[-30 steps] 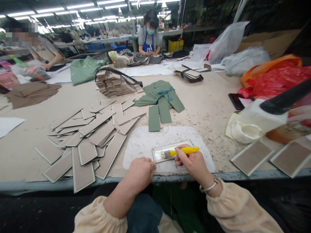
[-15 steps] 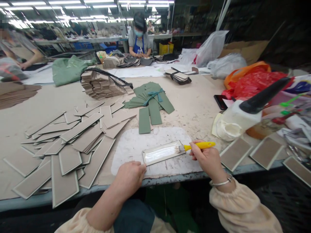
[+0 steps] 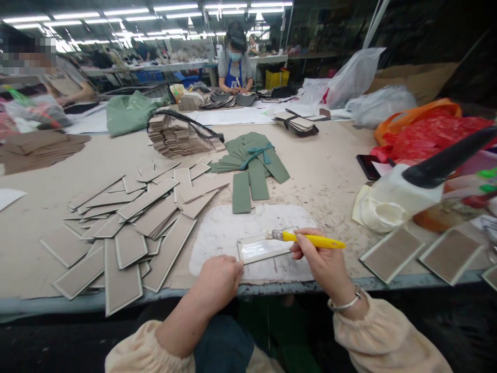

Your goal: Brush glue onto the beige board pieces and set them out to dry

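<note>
My right hand is closed around the yellow handle of a paintbrush, its bristles pointing left at the far edge of a rectangular panel. A wet, whitish, shiny coat covers that panel's face. My left hand has its fingers closed at the near left corner of the panel; the fingertips are partly hidden. Under the panel lies a white, stained sheet. Just beyond it, several green strips are fanned out from a bundle tied with a teal band.
Loose beige panels with pale edges are heaped at left. At right stand a white container with a black spout and more panels along the table edge. Behind are a phone, a red bag and a co-worker.
The brush has moved left along the panel to its far edge, with my right hand following. My left hand stays at the panel's corner. The whole view has shifted slightly.
</note>
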Motion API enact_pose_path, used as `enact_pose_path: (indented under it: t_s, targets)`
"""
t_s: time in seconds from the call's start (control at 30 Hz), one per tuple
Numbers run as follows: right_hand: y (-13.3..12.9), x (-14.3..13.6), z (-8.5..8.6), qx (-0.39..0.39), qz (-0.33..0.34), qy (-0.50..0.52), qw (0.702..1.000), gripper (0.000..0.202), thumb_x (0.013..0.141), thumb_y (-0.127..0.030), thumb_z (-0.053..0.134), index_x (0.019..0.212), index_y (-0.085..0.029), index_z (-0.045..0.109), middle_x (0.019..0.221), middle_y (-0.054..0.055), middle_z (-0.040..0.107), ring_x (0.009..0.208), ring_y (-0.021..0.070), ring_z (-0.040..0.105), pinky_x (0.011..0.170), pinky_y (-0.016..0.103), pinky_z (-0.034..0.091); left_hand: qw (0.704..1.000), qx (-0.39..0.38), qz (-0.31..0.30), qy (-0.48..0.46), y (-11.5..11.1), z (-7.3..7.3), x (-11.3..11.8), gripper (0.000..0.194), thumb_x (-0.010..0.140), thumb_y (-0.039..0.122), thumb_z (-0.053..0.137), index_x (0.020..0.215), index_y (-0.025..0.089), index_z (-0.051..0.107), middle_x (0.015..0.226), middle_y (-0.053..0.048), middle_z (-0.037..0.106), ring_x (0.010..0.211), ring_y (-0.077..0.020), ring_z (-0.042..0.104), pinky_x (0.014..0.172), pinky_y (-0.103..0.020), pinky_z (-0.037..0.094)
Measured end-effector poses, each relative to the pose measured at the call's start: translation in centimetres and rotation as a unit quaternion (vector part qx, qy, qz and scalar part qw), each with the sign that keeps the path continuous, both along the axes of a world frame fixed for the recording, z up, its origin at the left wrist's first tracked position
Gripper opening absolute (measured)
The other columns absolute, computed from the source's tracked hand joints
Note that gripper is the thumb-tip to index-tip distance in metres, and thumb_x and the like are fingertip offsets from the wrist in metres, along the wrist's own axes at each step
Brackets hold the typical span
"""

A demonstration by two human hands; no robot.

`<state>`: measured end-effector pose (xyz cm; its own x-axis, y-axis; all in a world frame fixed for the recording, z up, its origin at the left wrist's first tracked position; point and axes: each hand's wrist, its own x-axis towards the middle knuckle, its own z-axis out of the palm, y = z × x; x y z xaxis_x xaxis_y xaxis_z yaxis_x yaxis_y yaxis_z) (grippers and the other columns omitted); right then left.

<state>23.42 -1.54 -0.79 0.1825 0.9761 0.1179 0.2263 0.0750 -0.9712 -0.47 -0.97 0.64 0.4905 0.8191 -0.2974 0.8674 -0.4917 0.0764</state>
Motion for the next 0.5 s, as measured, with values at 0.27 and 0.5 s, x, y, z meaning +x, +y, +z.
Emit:
enact_pose_path:
  t_s: [0.27, 0.5]
  targets:
    - [0.3, -4.4, -2.2, -0.019, 0.113, 0.045, 0.992, 0.025, 0.09, -0.042, 0.054, 0.102, -0.02, 0.059, 0.078, 0.003, 0.068, 0.063, 0.0166, 0.069, 0.06, 0.029, 0.058, 1.0, -0.003, 0.0, -0.006, 0.0, 0.1, 0.0, 0.027, 0.091, 0.026, 0.04, 0.082, 0.019, 0.065, 0.079, -0.007, 0.068, 0.078, -0.0239, 0.066, 0.066, -0.033, 0.049]
    - [0.7, -4.0, -2.4, 0.006, 0.127, -0.019, 0.992, 0.021, 0.091, -0.038, 0.052, 0.1, -0.02, 0.06, 0.077, 0.001, 0.067, 0.062, 0.0148, 0.068, 0.06, 0.027, 0.056, 1.0, -0.007, 0.002, -0.003, 0.0, 0.0, 0.0, 0.029, 0.091, 0.027, 0.039, 0.083, 0.019, 0.066, 0.08, -0.007, 0.068, 0.078, -0.0236, 0.066, 0.067, -0.033, 0.049]
